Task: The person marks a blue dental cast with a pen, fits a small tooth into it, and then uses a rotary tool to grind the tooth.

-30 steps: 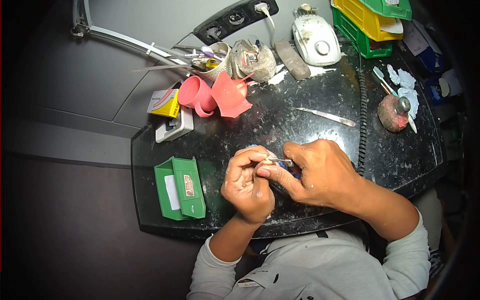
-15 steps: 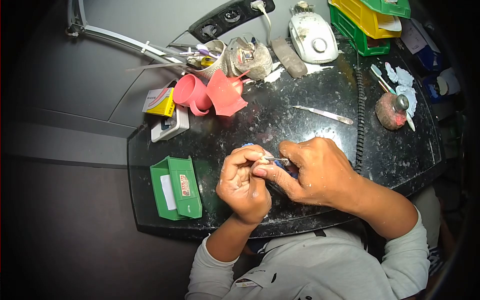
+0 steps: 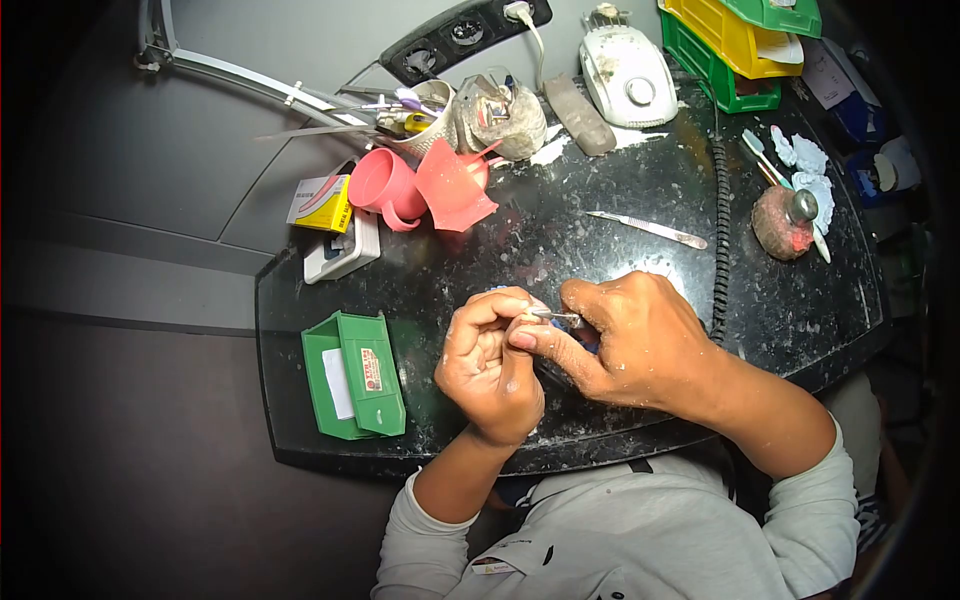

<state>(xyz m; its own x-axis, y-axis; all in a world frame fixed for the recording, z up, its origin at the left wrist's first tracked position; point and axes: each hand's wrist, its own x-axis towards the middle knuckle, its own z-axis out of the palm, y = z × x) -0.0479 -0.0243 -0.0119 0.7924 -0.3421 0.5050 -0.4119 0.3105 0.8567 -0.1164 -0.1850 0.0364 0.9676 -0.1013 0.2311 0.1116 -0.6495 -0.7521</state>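
Observation:
My left hand (image 3: 492,362) is closed, its thumb and fingertips pinching a small pale piece (image 3: 530,317) over the front part of the black table. To its right, my right hand (image 3: 630,345) grips a thin metal rotary tool (image 3: 572,320), whose slim tip touches or nearly touches the small piece. The right thumb rests against the left fingertips. Most of the tool's body is hidden under the right hand. Something blue shows in part beneath the hands, too covered to name.
A scalpel (image 3: 647,229) and a coiled black cable (image 3: 721,240) lie beyond my right hand. A green bin (image 3: 375,385) stands left. Pink cup (image 3: 382,186), pink bowl (image 3: 452,190) and white control unit (image 3: 628,75) are at the back; a stone-like pot (image 3: 780,222) is right.
The tool has shifted slightly, and more of its metal shaft shows between the hands. Both hands are in nearly the same place and keep their grips.

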